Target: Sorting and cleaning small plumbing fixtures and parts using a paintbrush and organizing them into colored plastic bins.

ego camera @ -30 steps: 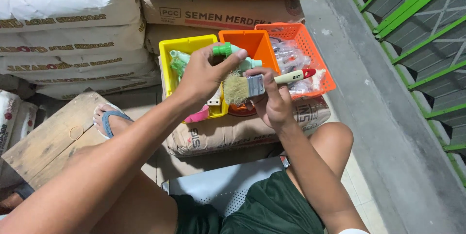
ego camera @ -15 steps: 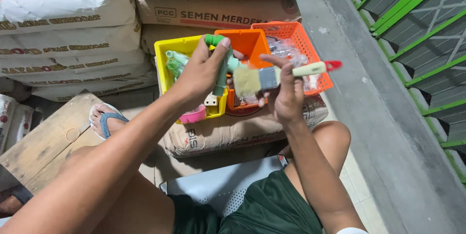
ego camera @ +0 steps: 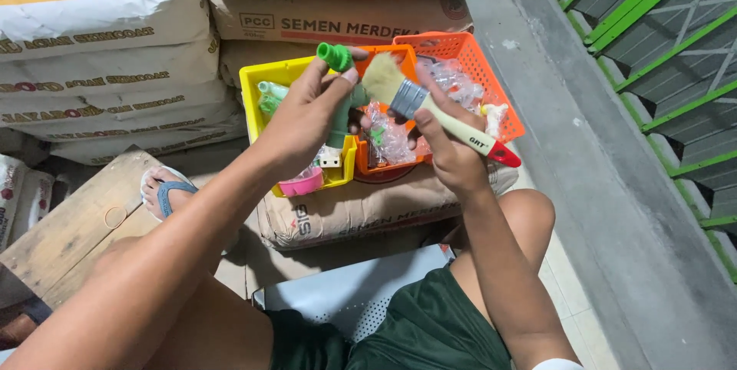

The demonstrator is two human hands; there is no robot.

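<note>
A seated person's left hand [ego camera: 307, 120] is raised over a row of small bins, fingers and thumb closed around a green plastic pipe fitting [ego camera: 339, 97], its threaded end tilted up and away, the forearm running in from the lower left. The right hand [ego camera: 449, 147] grips a paintbrush [ego camera: 430, 113] by its cream handle, the red tip slanting down to the right and the pale bristles angled up to the left, just beside the fitting's upper end; whether bristles and fitting touch cannot be told. The right wrist is bent, with the forearm coming up from the person's knee. Beneath the hands sit a yellow bin [ego camera: 257, 94] holding more green fittings, an orange bin [ego camera: 391, 163] with clear plastic packets, and an orange mesh basket [ego camera: 480, 71] of bagged parts, all resting on a brown paper cement sack [ego camera: 368, 209]. More sacks [ego camera: 107, 47] are stacked behind. A foot in a blue sandal [ego camera: 165, 189] rests on a wooden board at left; green metal railing [ego camera: 660, 40] runs along the right
</note>
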